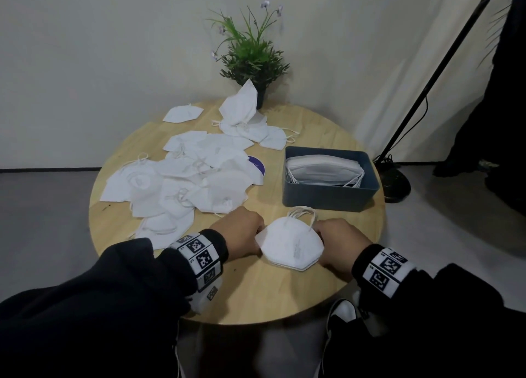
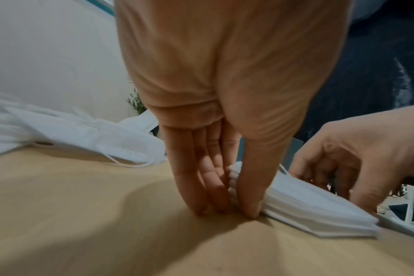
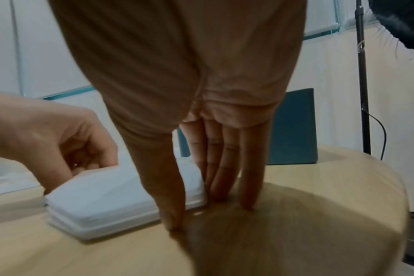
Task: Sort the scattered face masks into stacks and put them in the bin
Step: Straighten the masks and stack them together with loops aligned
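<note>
Nearest to the person, at about 6 o'clock on the round wooden worktop (image 1: 284, 298), lies a small stack of masks (image 1: 290, 245), folded flat and white. The left hand (image 1: 242, 232) stands at the 9 o'clock end of this stack and the right hand (image 1: 338, 242) at the 3 o'clock end. In the wrist views each hand points down, with straight fingers (image 2: 194, 186) touching the worktop beside the stack edge and the thumb on the other side of that edge. So the hands are apart, one pressed on each end of the stack, and I judge they squeeze it to make the edges even, or to lift it whole. The ear loops (image 1: 301, 212) stick out toward 12 o'clock.

Just beyond, at 2 o'clock, stands the dark blue bin (image 1: 330, 195), which already holds a stack of masks on edge (image 1: 324, 170). It is near the hands, probably so the carry is short.

At 10 o'clock a big loose heap of scattered masks (image 1: 182, 184) waits for sorting, so much of the task remains. A purple round label (image 1: 257, 165) shows from under it; its writing is too small to read. Faint print on the top mask is also unreadable.

Farther, at 12 o'clock, more masks (image 1: 244, 118) lean on a potted plant (image 1: 250, 53).
</note>
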The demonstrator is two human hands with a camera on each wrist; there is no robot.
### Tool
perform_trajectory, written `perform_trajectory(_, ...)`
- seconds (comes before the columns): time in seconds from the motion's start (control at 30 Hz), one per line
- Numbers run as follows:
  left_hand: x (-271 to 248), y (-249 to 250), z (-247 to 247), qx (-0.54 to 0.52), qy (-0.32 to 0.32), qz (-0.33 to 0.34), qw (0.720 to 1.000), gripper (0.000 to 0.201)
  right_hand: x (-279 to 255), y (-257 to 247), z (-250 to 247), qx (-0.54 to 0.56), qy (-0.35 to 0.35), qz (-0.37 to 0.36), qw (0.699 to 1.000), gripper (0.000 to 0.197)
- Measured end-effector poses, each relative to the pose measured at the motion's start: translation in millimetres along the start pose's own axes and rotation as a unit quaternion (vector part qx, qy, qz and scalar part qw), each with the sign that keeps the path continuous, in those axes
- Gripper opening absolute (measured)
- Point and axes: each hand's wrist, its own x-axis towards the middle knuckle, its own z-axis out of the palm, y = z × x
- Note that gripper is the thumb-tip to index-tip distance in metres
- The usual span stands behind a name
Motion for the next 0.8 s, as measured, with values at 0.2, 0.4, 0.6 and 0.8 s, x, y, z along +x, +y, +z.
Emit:
perform_trajectory(0.2,-4,3,-3,0.018,-0.001,-0.042,0.999,0.021,4,-1,-1,0.053,0.026,-0.003,0.998,0.012)
perform_trajectory(0.4,-6,10,-12,0.083,-0.008,-0.028,0.996,0.034,-1,-1,-4,0.024,0.015,0.015,0.999,0.023)
perform_trajectory(0.6,-7,12,-12,0.134,-0.009,-0.027,0.991,0.030,0,-3,-6,0.017,0.002,0.025,1.000,0.024)
perform_trajectory(0.8,-12,0,-26,0.133,0.005,-0.046,0.990,0.007,2,-7,-20,-0.025,-0.028,0.058,0.998,0.047)
